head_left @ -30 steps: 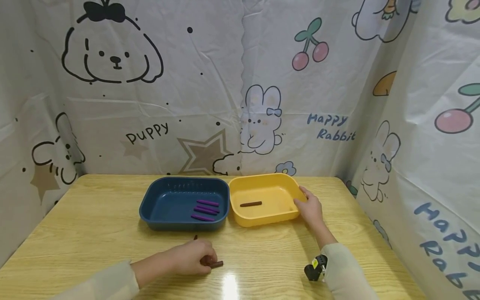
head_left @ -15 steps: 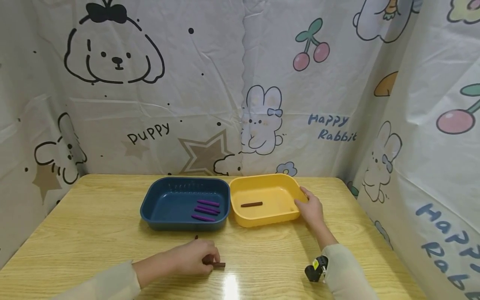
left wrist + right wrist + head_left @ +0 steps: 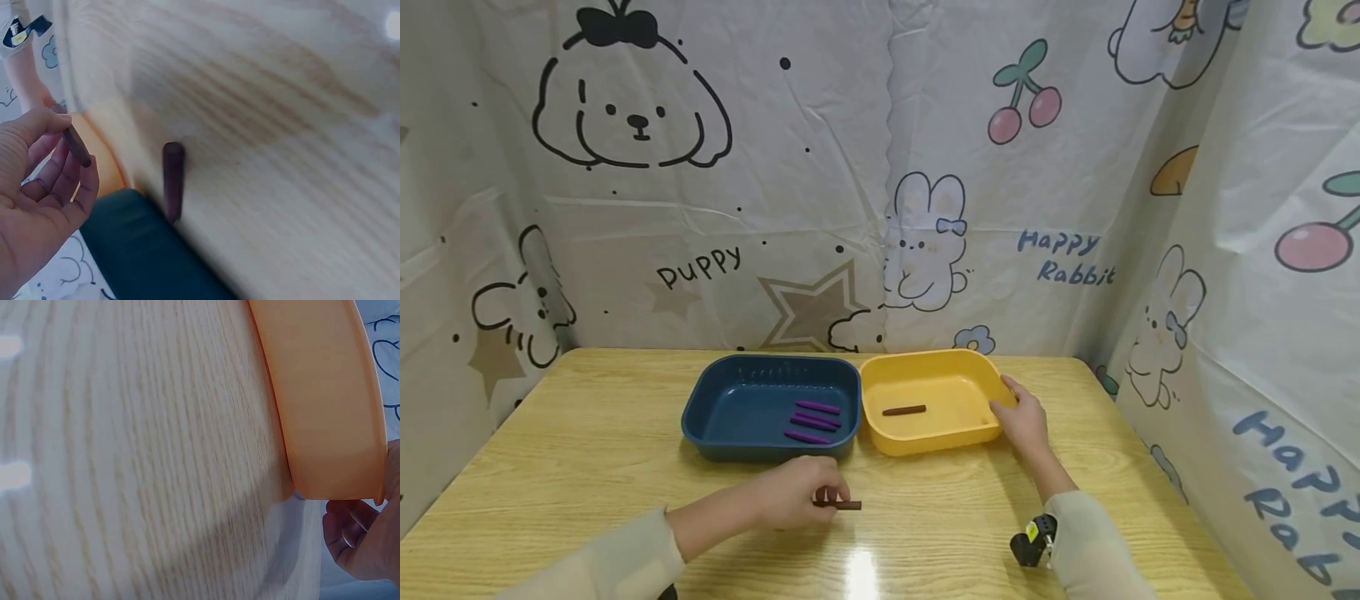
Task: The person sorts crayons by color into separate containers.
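My left hand (image 3: 801, 492) pinches a brown crayon (image 3: 844, 505) between thumb and fingers, above the table in front of the blue tray (image 3: 730, 450). In the left wrist view, that same crayon (image 3: 76, 145) is tilted in the fingertips. A second brown crayon (image 3: 173, 181) lies on the table beside the blue tray; the left hand hides it in the head view. Several purple crayons (image 3: 817, 407) lie in the blue tray. One brown crayon (image 3: 904, 410) rests in the yellow tray (image 3: 917, 446). My right hand (image 3: 1024, 419) grips the yellow tray's right rim, thumb over the edge.
The two trays stand side by side at the back of the wooden table (image 3: 587, 433), the left end of the yellow one against the blue. A printed cloth (image 3: 820, 167) hangs behind and along both sides. A black device (image 3: 1033, 537) sits on the right wrist.
The left hand has risen and moved slightly away from me, lifting the brown crayon off the table. The right hand stays on the yellow tray's rim. The view shifted slightly.
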{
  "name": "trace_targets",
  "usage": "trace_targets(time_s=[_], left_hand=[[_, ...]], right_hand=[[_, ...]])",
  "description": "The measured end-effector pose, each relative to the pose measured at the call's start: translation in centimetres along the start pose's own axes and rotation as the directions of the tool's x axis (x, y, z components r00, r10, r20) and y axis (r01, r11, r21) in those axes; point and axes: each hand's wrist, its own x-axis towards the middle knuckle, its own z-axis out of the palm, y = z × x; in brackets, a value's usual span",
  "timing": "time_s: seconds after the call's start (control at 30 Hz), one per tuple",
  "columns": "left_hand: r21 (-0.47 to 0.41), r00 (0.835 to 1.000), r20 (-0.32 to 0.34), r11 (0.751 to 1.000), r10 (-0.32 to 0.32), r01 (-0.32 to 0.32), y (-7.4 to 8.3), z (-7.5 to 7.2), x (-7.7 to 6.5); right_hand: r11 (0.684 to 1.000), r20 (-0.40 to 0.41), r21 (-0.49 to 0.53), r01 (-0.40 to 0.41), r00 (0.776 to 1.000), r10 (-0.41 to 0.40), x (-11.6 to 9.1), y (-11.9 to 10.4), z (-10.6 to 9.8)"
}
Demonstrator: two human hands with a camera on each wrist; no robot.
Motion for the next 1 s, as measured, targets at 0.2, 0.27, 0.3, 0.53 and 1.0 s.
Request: trace_targets(time_s=[0.2,0.27,0.3,0.53,1.0], left_hand=[[0.002,1.000,-0.004,1.000,-0.025,0.025,0.7,-0.9,0.7],[0.000,1.000,-0.007,1.000,-0.021,0.021,0.9,-1.3,1.0],[0.000,1.000,-0.009,1.000,-0.018,0.018,1.1,-1.4,1.1],[0.024,1.000,-0.025,1.000,0.011,-0.010,1.8,-2.1,2.1],[0.089,0.990,-0.138,0.996,0.026,-0.014,1.9,-3.8,4.4]], right_hand=[[1.000,0.000,0.002,0.004,1.000,-0.004,0.0,-0.1,0.0],[1.000,-0.002,0.001,0.005,1.000,-0.005,0.0,-0.1,0.0],[1.000,-0.003,0.000,0.003,1.000,-0.003,0.0,-0.1,0.0],[1.000,-0.008,-0.011,0.004,1.000,-0.005,-0.1,0.0,0.0],[1.000,-0.008,0.002,0.000,1.000,0.000,-0.1,0.0,0.0]])
